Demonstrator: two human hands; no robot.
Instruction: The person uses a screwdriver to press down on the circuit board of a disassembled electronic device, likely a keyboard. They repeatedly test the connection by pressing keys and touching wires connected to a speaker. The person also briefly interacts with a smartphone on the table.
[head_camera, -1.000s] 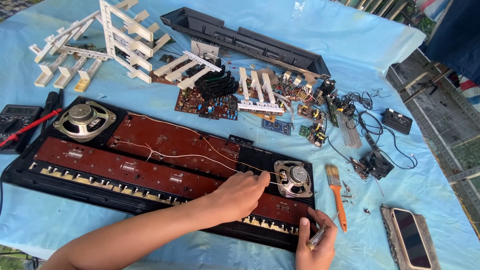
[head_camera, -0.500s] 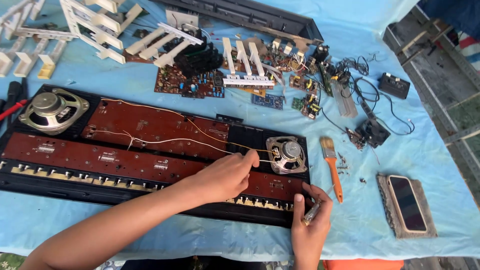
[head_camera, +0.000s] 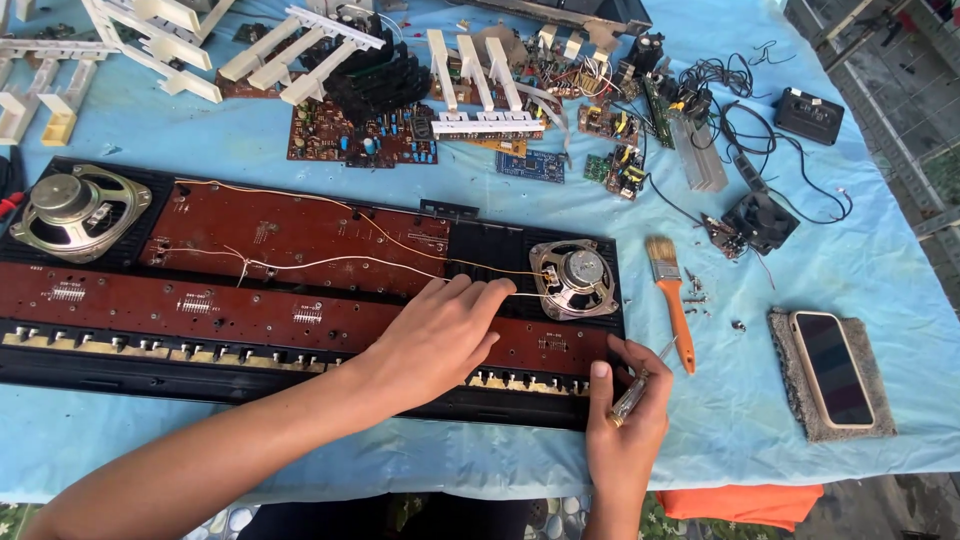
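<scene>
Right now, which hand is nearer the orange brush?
Right. The right hand grips a screwdriver just below-left of the brush; the left hand rests on the board, farther left.

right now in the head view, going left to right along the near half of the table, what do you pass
big speaker → left hand flat on the brown board → small speaker → right hand holding a screwdriver → orange-handled brush → phone lying on a grey pad
</scene>
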